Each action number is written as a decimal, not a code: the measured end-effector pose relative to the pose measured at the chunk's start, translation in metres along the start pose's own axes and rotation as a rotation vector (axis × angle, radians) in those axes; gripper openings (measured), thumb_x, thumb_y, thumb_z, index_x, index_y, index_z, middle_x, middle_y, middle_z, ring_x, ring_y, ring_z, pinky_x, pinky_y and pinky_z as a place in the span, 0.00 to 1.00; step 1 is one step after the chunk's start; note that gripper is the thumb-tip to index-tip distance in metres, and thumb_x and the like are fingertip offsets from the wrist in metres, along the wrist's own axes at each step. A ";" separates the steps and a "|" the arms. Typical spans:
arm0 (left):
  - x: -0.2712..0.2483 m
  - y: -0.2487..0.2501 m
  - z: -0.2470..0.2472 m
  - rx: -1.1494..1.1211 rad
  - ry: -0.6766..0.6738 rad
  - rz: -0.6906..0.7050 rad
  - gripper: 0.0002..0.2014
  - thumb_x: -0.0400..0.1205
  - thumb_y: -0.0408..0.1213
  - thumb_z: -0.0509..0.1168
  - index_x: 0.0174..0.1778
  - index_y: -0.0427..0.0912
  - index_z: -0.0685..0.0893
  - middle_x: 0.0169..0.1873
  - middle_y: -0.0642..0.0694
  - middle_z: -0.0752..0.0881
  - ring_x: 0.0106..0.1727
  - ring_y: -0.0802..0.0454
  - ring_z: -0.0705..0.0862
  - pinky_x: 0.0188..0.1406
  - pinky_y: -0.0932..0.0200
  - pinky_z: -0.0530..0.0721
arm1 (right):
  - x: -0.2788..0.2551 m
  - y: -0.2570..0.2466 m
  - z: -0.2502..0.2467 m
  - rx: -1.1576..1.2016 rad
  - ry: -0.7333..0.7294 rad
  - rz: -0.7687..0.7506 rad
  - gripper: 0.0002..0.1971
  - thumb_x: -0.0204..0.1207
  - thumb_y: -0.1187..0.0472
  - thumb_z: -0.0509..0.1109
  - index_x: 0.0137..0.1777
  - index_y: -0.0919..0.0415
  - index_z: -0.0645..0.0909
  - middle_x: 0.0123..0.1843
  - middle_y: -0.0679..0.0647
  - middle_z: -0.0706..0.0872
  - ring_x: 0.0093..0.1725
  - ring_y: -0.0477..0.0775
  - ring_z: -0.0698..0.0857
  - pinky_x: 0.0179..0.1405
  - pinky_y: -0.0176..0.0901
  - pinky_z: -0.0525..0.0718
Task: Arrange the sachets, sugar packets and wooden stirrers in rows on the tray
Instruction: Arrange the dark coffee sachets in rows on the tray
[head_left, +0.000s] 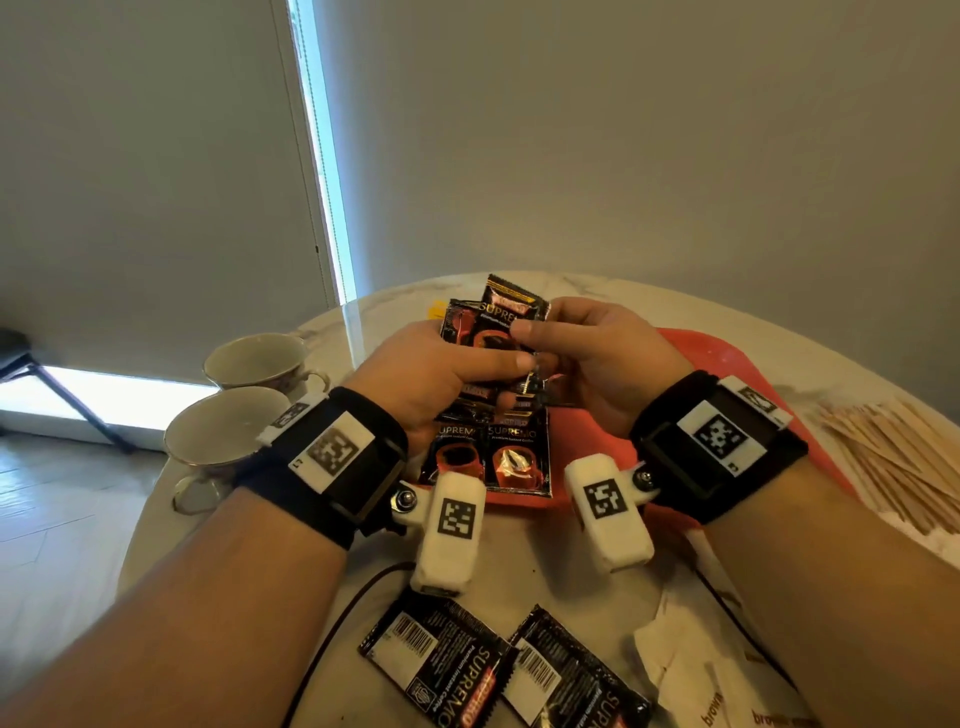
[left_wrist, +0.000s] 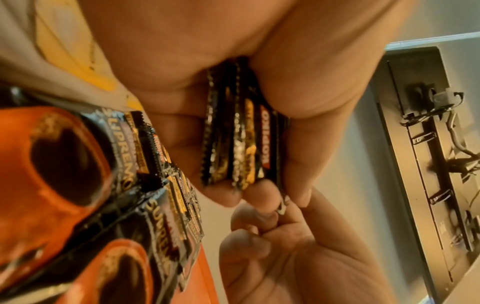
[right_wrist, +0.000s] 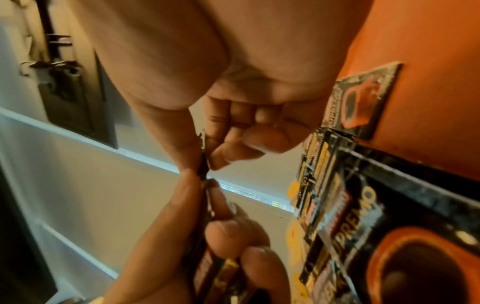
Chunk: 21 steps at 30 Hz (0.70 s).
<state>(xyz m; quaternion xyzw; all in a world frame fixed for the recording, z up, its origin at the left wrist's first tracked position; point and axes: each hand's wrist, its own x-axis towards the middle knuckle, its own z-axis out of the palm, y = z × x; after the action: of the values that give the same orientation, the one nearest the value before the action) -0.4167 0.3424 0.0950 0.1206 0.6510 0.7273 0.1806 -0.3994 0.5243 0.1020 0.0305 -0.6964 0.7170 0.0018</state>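
A small fan of glossy black foil sachets (head_left: 485, 332) with serrated edges is gripped above the tray by the left hand (head_left: 441, 374), thumb curled over the top. The edge of the front sachet is pinched between thumb and forefinger of the right hand (head_left: 587, 358). Flat printed sachets (head_left: 485, 452) are laid side by side on the smooth orange-red tray (head_left: 727, 364). Two more sachets (head_left: 498, 670) lie barcode-up on the marbled worktop (head_left: 519, 561), and thin pale wooden stirrers (head_left: 883, 457) are piled right of the tray.
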 end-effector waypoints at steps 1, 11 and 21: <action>0.000 0.000 0.001 0.016 0.002 0.010 0.26 0.65 0.37 0.83 0.60 0.40 0.92 0.51 0.37 0.94 0.48 0.40 0.93 0.48 0.47 0.90 | 0.001 0.002 -0.001 0.032 0.005 0.009 0.08 0.75 0.61 0.79 0.51 0.61 0.85 0.33 0.50 0.85 0.31 0.49 0.80 0.43 0.50 0.75; 0.000 0.006 -0.001 -0.109 0.155 0.040 0.17 0.78 0.33 0.78 0.63 0.35 0.88 0.53 0.33 0.94 0.58 0.30 0.92 0.65 0.30 0.88 | 0.000 -0.001 -0.001 0.231 0.121 0.071 0.09 0.83 0.58 0.72 0.56 0.62 0.85 0.36 0.54 0.82 0.30 0.48 0.79 0.26 0.39 0.79; 0.004 0.002 -0.002 -0.173 0.150 0.040 0.17 0.81 0.31 0.75 0.67 0.36 0.87 0.55 0.34 0.93 0.54 0.35 0.93 0.59 0.34 0.90 | -0.007 -0.010 0.002 0.101 0.065 0.028 0.06 0.79 0.62 0.76 0.50 0.62 0.84 0.36 0.51 0.88 0.33 0.48 0.86 0.32 0.42 0.89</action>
<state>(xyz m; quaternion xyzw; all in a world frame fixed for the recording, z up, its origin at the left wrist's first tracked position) -0.4211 0.3420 0.0962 0.0627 0.5948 0.7913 0.1268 -0.3921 0.5225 0.1118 -0.0027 -0.6591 0.7519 0.0129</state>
